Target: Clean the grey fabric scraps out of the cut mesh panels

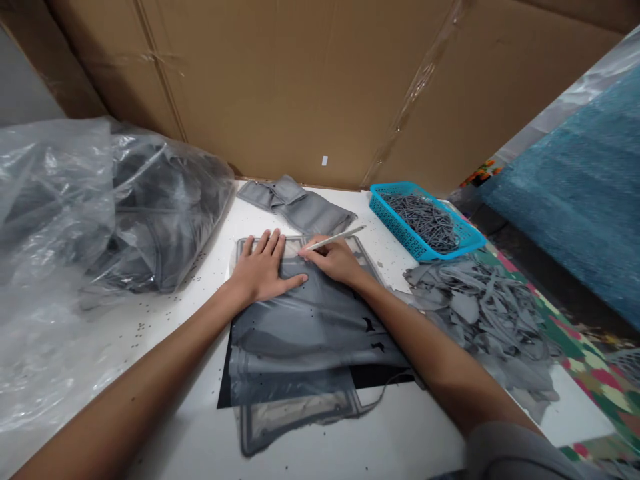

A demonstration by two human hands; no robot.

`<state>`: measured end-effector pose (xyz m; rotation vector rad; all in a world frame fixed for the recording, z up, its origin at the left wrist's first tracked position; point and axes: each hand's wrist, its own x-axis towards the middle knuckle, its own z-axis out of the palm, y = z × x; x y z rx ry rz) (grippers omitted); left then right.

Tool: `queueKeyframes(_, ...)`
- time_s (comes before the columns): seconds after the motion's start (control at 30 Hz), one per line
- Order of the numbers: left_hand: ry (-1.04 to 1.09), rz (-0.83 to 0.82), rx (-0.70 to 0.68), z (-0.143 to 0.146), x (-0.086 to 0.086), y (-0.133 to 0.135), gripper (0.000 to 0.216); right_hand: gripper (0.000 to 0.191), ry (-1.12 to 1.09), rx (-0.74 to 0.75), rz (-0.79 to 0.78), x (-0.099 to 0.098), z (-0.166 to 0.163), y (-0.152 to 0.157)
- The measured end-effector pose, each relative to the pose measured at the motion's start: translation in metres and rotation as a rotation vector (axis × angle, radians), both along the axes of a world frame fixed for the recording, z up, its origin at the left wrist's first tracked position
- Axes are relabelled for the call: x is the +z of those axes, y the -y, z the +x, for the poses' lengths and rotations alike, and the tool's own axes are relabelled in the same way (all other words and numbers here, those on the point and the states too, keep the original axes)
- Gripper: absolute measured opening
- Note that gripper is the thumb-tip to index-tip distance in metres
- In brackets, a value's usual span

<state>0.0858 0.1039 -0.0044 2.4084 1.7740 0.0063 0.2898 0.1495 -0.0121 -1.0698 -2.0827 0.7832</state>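
Note:
Flat on the white table lies a piece of grey fabric (320, 320) under what looks like a clear plastic template, with a black sheet (379, 375) below. My left hand (265, 268) rests on its upper left part, palm down with the fingers spread. A slim white pen-like stick (336, 237) is pinched in my right hand (336, 259), its tip touching near the fabric's upper edge. Grey-bordered panels (295, 420) stick out beneath the fabric at the bottom and top. Small black marks show on the fabric's right side.
Folded grey fabric (315, 210) lies behind my hands. A blue plastic basket (423, 257) of grey cord-like pieces stands at the back right, grey fabric scraps (480, 307) in front of it. Left is a clear plastic bag (165, 220) of dark fabric. Cardboard (280, 87) rises behind.

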Motion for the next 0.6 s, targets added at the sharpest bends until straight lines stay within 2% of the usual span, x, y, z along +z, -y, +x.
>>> queueKeyframes(0.1,0.011,0.018,-0.005,-0.001,-0.002,0.0,0.114,0.023,-0.022,-0.03,-0.055,0.003,0.0,0.002)
queueKeyframes(0.27,0.014,0.024,-0.005,-0.001,-0.003,0.0,0.114,0.023,-0.003,-0.05,-0.038,0.006,-0.004,0.003)
queueKeyframes(0.47,0.006,0.026,-0.001,0.0,-0.002,0.001,0.112,0.02,0.054,-0.078,0.023,0.003,-0.005,0.006)
queueKeyframes(0.6,0.002,0.009,0.001,0.0,0.0,0.001,0.11,0.02,0.178,-0.021,0.161,0.001,-0.01,0.01)
